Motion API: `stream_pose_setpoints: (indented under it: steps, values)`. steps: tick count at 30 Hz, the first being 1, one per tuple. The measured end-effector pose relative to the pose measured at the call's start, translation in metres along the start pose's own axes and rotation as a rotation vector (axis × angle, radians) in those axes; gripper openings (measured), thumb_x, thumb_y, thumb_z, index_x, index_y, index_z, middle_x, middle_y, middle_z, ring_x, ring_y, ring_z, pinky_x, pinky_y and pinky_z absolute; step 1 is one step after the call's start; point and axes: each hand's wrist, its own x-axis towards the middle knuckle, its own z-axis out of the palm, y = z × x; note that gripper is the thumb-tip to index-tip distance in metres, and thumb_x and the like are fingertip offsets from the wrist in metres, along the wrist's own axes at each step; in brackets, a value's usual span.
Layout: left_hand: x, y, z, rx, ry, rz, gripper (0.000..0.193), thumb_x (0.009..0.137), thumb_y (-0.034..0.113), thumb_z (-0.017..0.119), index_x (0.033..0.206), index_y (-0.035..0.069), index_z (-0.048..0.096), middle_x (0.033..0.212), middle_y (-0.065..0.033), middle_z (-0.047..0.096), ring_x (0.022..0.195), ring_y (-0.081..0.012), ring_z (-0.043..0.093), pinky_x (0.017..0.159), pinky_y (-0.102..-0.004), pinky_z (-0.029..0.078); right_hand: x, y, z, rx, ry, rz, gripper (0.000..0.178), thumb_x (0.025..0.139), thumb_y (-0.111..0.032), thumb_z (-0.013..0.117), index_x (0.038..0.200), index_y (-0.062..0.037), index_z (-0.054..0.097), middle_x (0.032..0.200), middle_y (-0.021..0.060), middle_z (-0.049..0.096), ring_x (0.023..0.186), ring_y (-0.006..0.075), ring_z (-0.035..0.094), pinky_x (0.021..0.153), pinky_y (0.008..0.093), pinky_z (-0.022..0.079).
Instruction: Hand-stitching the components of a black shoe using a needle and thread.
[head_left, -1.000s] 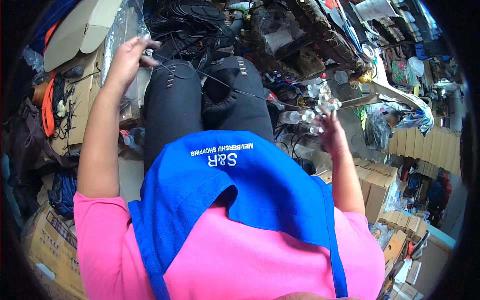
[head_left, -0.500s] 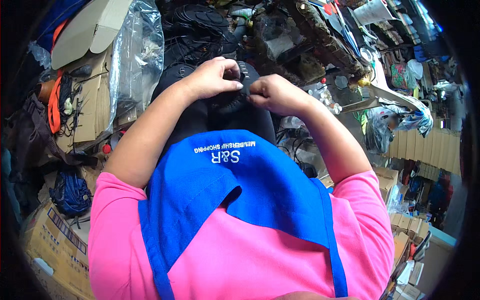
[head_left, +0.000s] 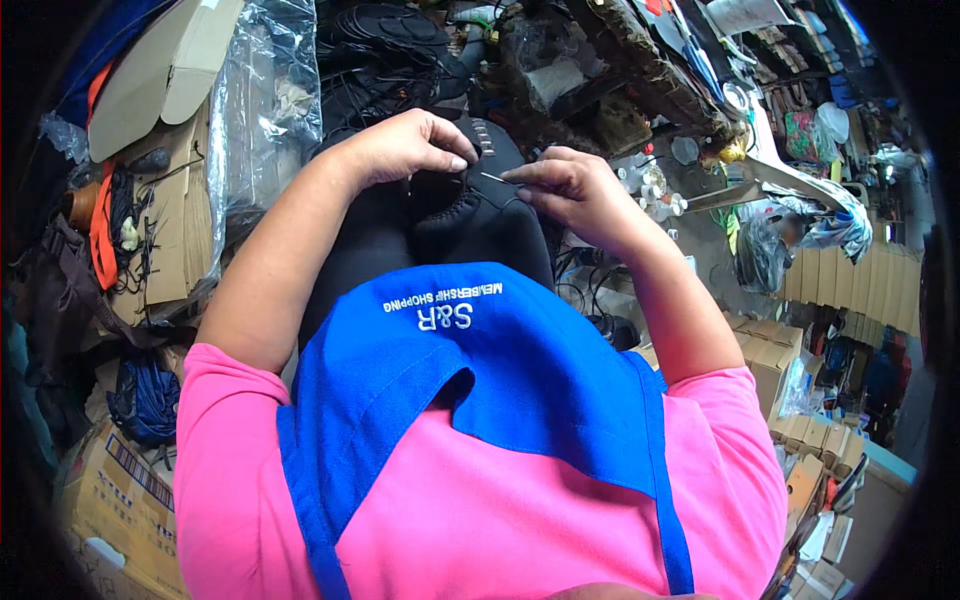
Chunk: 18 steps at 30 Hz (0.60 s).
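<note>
Over my black-trousered lap I hold a black piece with a stitched, gathered-looking edge [head_left: 450,212]; its exact kind does not show against the dark cloth. My left hand [head_left: 420,148] pinches its upper edge between thumb and fingers. To the right of that pinch, my right hand [head_left: 563,185] grips a thin silvery needle [head_left: 492,177] that points left toward the edge. A dark thread [head_left: 512,199] curves below the needle. A row of pale marks [head_left: 482,136] shows on black material just beyond my hands.
A blue apron [head_left: 480,360] covers my front. Cardboard sheets [head_left: 175,230] and clear plastic [head_left: 265,130] stand at left, with coiled black cords [head_left: 385,40] ahead. Small bottles [head_left: 650,185] and a worn wooden bench edge [head_left: 650,60] lie at right.
My right hand has drawn back to the right and its fingers have straightened somewhat, so the needle and thread now show. My left hand has shifted slightly left, still pinching the black piece.
</note>
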Motion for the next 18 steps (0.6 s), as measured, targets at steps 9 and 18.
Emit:
stream_pose_setpoints:
  steps: [9,18]
  values:
    - [0.000,0.004,-0.003,0.022,-0.061,0.017,0.028,0.078,0.009,0.064,0.105,0.003,0.068,0.097,-0.0077,0.068,0.093,-0.0145,0.061,0.088,-0.0284,0.045,0.016,0.010,0.010,-0.203,-0.060,-0.033,0.024,0.077,-0.009,0.064,0.100,-0.0084,0.069,0.082,0.0117,0.058,0.077,0.0254,0.061,0.070,0.0333,0.049]
    - [0.008,0.001,-0.004,0.078,-0.068,0.005,0.027,0.079,0.009,0.065,0.105,0.005,0.068,0.097,-0.0079,0.068,0.089,-0.0137,0.060,0.084,-0.0284,0.045,0.022,0.013,0.014,-0.194,-0.024,-0.022,0.023,0.076,-0.008,0.066,0.099,-0.0080,0.068,0.086,0.0125,0.060,0.080,0.0260,0.062,0.071,0.0327,0.050]
